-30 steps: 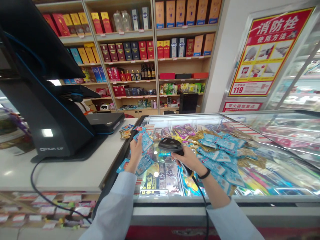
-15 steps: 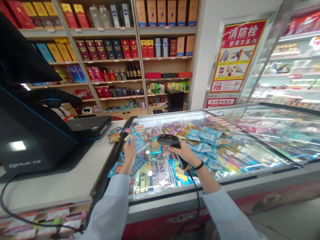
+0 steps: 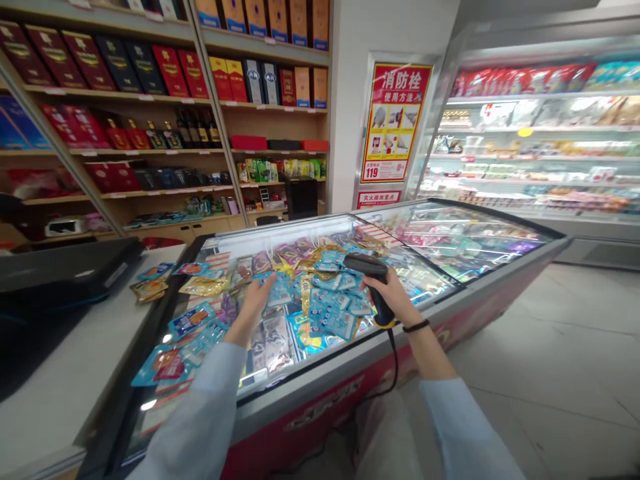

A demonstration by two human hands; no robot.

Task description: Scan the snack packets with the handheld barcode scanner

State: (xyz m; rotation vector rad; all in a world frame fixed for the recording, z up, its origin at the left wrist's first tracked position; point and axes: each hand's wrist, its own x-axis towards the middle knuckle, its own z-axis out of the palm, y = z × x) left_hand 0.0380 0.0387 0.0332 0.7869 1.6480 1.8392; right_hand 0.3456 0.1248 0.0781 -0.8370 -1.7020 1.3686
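My right hand (image 3: 396,298) is wrapped round the handle of a black barcode scanner (image 3: 367,267), whose head points left above the freezer's glass top. A cable hangs from the scanner's base. Over the glass, my left hand (image 3: 251,308) pinches a blue snack packet (image 3: 280,291); thumb and fingers meet at its left edge. Between the hands lies a loose pile of blue packets (image 3: 333,313) with gold ones mixed in. Left of my left hand, several blue packets (image 3: 193,319) and a gold packet (image 3: 205,285) are spread on the glass.
The chest freezer (image 3: 305,378) has a raised dark rim. To its left is a white counter (image 3: 55,373) with a black machine (image 3: 60,273) and a few packets (image 3: 150,283). Behind stand shelves of boxes (image 3: 117,63); a refrigerated display (image 3: 540,140) is at the right.
The view has swung right. My left hand has moved from the packets at the left towards the pile and holds a blue packet. The scanner stays in my right hand, now further right.
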